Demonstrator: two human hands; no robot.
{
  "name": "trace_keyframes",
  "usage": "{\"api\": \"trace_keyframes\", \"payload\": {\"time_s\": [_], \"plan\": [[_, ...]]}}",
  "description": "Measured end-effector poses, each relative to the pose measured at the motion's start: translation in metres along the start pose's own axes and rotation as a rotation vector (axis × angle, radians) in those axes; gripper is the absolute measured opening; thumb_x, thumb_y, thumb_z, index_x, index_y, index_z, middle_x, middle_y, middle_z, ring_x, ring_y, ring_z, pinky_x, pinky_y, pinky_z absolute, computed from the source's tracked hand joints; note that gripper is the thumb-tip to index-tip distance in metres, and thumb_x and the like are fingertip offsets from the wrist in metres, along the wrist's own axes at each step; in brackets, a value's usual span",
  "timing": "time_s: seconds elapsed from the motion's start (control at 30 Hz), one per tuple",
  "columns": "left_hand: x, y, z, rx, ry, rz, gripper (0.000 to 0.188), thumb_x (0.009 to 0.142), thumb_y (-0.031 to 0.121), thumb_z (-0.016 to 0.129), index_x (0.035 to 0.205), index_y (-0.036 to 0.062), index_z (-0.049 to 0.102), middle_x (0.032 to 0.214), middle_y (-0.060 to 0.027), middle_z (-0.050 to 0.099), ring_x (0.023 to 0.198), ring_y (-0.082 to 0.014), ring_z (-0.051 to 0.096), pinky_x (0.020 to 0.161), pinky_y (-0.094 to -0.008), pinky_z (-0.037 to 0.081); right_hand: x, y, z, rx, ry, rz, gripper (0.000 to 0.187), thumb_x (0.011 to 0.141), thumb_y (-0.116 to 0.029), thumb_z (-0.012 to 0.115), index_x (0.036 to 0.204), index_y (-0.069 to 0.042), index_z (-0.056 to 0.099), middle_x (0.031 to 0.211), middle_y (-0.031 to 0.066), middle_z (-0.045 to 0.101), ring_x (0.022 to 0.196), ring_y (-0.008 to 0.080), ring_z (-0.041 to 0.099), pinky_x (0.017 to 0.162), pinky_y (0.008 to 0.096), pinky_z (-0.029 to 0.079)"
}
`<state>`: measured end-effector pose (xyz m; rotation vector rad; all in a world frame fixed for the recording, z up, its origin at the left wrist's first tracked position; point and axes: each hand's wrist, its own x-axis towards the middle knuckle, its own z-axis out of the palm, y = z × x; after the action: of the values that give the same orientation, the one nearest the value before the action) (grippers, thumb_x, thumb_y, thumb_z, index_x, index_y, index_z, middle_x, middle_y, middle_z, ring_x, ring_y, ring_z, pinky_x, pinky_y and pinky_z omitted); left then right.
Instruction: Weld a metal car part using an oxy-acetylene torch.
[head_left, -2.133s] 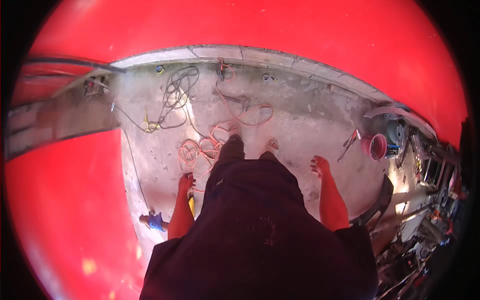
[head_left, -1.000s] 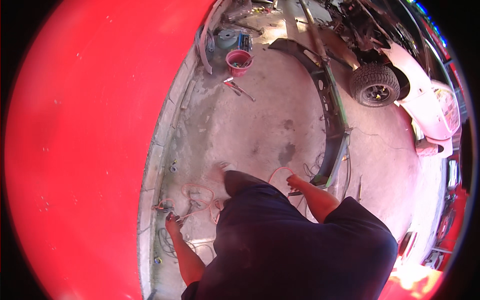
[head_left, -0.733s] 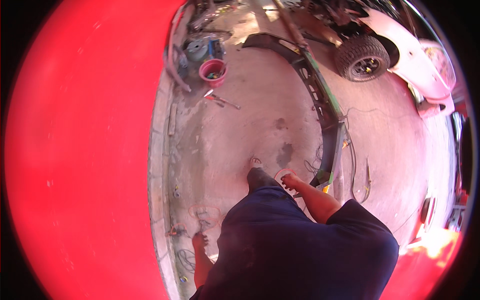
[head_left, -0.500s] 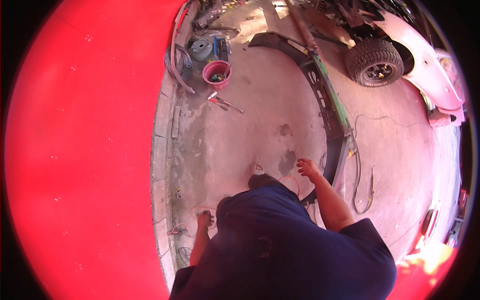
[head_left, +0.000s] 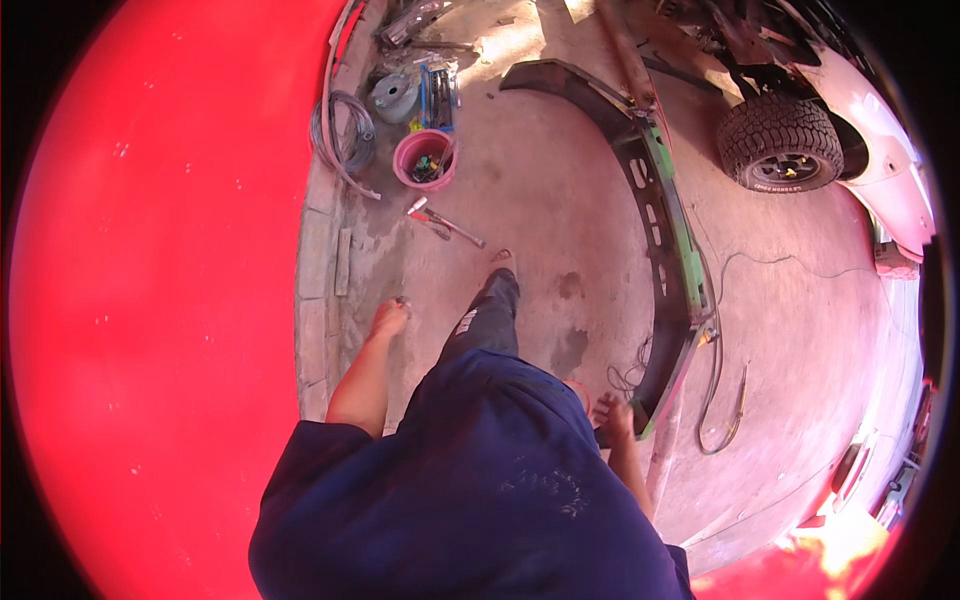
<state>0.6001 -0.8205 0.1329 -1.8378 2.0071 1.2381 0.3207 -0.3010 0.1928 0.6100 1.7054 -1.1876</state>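
My left hand [head_left: 390,316] is held out ahead on the left, above the concrete floor. Its fingers are blurred and loosely apart, and I see nothing in them. My right hand [head_left: 614,412] hangs low by my right side with its fingers spread and empty. It is nearest to the near end of a long, dark, angled metal vehicle bumper [head_left: 667,352] with green patches; a gap or contact between them cannot be told. A hammer-like tool [head_left: 455,226] and red-handled pliers [head_left: 430,219] lie on the floor ahead.
Farther ahead stand a pink bucket [head_left: 402,172] with small items inside, a grey-green canister [head_left: 393,97] and a blue tool tray [head_left: 437,97]. Coiled hose [head_left: 343,143] lies by the block kerb [head_left: 313,255] and red sheet [head_left: 170,300]. A vehicle wheel [head_left: 780,145] and cable [head_left: 716,400] are at right.
I have stepped forward, so the tools and bucket are closer to me. My left hand has swung forward and my right hand has swung back toward my side.
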Motion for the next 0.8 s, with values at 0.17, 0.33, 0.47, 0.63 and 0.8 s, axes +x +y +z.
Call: {"api": "trace_keyframes", "payload": {"time_s": [0.17,0.33,0.47,0.63,0.8], "plan": [[0.014,0.148,-0.006,0.427,-0.194,0.033,0.037,0.086,0.031,0.056,0.109,0.0030,0.062,0.107,-0.0215,0.064,0.104,-0.0365,0.060,0.087,-0.0454,0.047,0.105,0.105,-0.096,-0.402,0.033,-0.034,0.034,0.091,-0.027,0.045,0.107,-0.004,0.064,0.097,0.0188,0.066,0.086,0.0251,0.064,0.068,0.0382,0.051],[0.091,0.240,-0.027,0.362,-0.135,0.160,0.040,0.087,0.035,0.056,0.110,0.0024,0.061,0.107,-0.0228,0.063,0.103,-0.0385,0.059,0.087,-0.0459,0.047,0.164,0.044,-0.015,-0.775,0.125,-0.199,0.040,0.092,-0.030,0.039,0.102,-0.004,0.068,0.098,0.0237,0.066,0.099,0.0295,0.064,0.077,0.0411,0.049],[0.121,0.304,-0.072,0.240,0.016,0.155,0.042,0.089,0.037,0.055,0.111,0.0022,0.060,0.106,-0.0240,0.063,0.101,-0.0383,0.060,0.086,-0.0456,0.047,0.086,-0.214,0.065,-0.375,-0.068,-0.203,0.044,0.092,-0.028,0.043,0.125,-0.004,0.056,0.121,0.0134,0.061,0.103,0.0258,0.057,0.086,0.0361,0.043],[0.150,0.331,-0.105,-0.156,0.019,-0.069,0.040,0.089,0.034,0.055,0.114,0.0023,0.059,0.105,-0.0240,0.063,0.102,-0.0365,0.061,0.086,-0.0450,0.046,0.149,-0.355,0.085,-0.627,-0.132,-0.206,0.040,0.088,-0.018,0.049,0.126,-0.009,0.057,0.125,0.0078,0.059,0.098,0.0209,0.060,0.077,0.0335,0.048],[0.130,0.181,-0.061,-0.069,0.274,-0.127,0.037,0.092,0.032,0.049,0.105,-0.0003,0.062,0.090,-0.0164,0.068,0.071,-0.0294,0.067,0.064,-0.0401,0.053,0.301,-0.485,0.063,-0.364,-0.812,0.135,0.017,0.091,-0.024,0.050,0.092,-0.008,0.058,0.087,0.0000,0.060,0.071,0.0131,0.058,0.057,0.0288,0.050]]}}
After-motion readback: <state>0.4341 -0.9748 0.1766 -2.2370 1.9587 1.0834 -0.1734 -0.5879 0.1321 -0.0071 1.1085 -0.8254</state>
